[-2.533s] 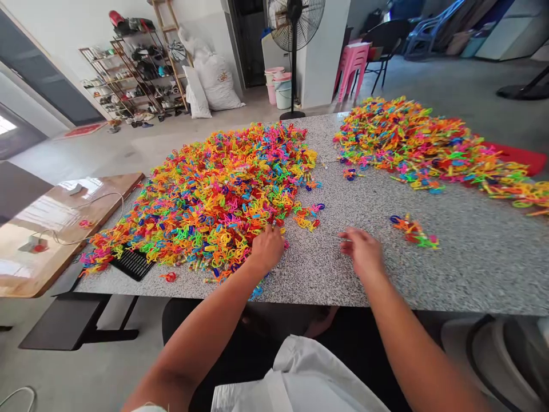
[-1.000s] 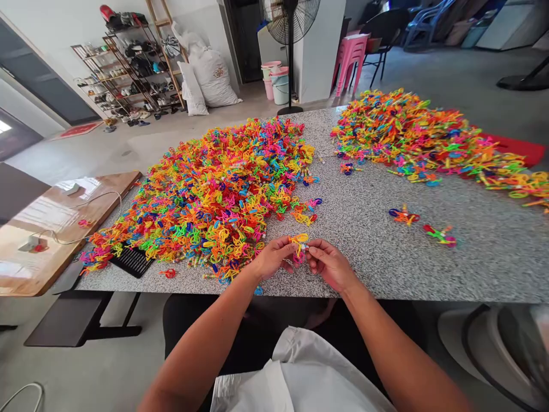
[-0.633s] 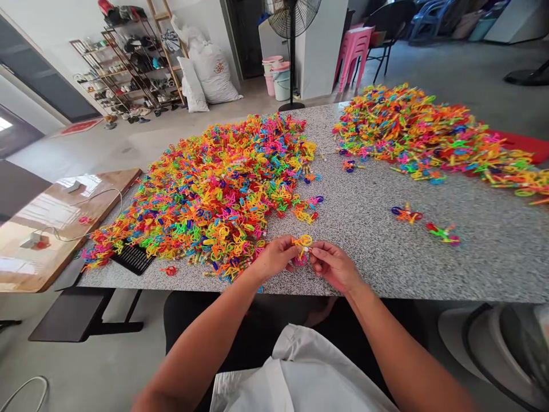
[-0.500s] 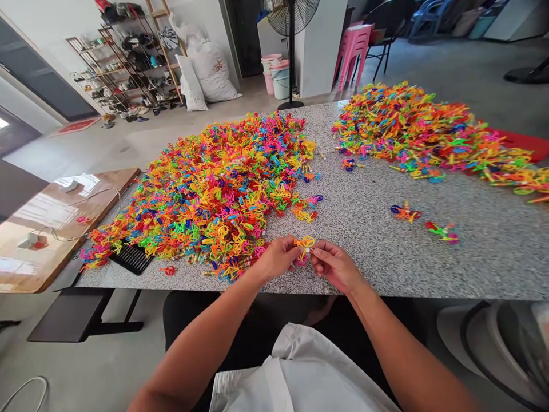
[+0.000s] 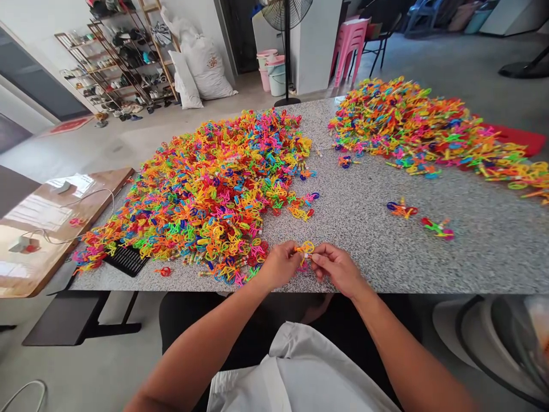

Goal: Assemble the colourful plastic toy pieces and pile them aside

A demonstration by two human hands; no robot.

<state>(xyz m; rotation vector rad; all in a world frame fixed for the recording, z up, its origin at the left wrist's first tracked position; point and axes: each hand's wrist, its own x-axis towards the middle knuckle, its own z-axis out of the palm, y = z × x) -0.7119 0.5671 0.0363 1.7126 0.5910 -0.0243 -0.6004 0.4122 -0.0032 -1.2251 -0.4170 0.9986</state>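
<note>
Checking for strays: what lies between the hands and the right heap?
Head view: a blue-orange bunch and a green-red bunch on bare tabletop, between the right heap and the left hand and right hand pinching a yellow piece.

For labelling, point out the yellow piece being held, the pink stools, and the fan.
yellow piece [image 5: 305, 248]: head view, top loop.
pink stools [image 5: 352, 35]: head view, upper stack.
fan [image 5: 286, 57]: head view, pole.

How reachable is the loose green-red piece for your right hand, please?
Probably yes: only bare table separates the right hand from the loose green-red piece, though it holds a yellow piece.
</note>
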